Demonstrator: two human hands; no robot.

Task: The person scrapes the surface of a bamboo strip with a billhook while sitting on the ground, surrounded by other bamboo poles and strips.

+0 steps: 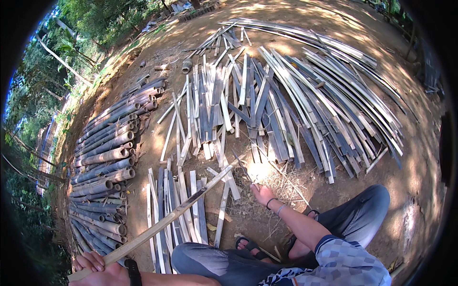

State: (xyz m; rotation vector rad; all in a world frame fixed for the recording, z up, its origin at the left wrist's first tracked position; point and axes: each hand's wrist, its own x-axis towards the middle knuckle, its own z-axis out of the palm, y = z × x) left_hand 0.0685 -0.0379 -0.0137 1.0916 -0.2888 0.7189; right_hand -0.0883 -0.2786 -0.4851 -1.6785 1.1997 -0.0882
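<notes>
My left hand [98, 272], at the lower left, is closed around the near end of a long split bamboo strip [164, 220]. The strip slants up and to the right across my knee, its far end near the middle of the view. My right hand [262, 194] is closed on the handle of a knife [242, 167], whose thin dark blade points up and to the left, just right of the strip's far end. The fingers cover the handle. Blade and strip look apart. Under the right hand lie pale bamboo shavings [281, 183], partly in bright sun.
Whole bamboo poles [107, 157] are stacked at the left. Split strips [181, 205] lie by my left knee, and larger heaps of split bamboo [329, 109] spread ahead and to the right. My sandalled feet [253, 248] rest on the dirt. Trees line the far left.
</notes>
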